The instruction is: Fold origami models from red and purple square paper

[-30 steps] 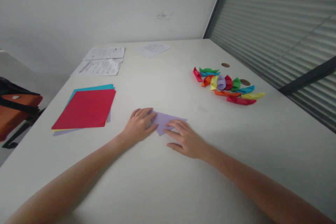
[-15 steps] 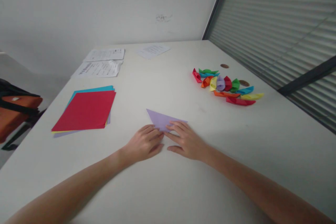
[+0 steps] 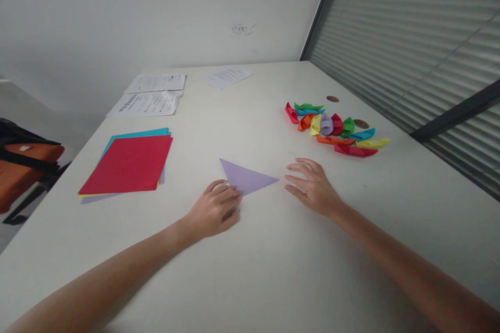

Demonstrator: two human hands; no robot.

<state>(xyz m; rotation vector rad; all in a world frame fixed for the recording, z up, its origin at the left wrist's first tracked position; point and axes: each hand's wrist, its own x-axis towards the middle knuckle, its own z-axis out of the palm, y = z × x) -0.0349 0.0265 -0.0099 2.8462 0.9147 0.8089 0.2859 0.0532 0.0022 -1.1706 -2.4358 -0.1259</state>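
A purple sheet of origami paper (image 3: 252,179), folded into a triangle, lies flat in front of me with its sharp tip to the right. My left hand (image 3: 214,209) holds down its lower left edge, fingers bent and fingertips on the paper; they cover that part. Just off the right tip, my right hand (image 3: 312,187) hovers with nothing in it, its fingers spread apart.
On the left is a stack of coloured paper sheets (image 3: 127,164), red on top. Folded paper boats (image 3: 336,124) in several colours cluster at the right. Printed sheets (image 3: 146,103) lie at the back left, another printed page (image 3: 227,77) at the back. Window blinds (image 3: 410,36) border the right side.
My right hand has come off the paper and moved right and slightly away from me, fingers spreading. The triangle's right side is uncovered now. My left hand has stayed almost in place.
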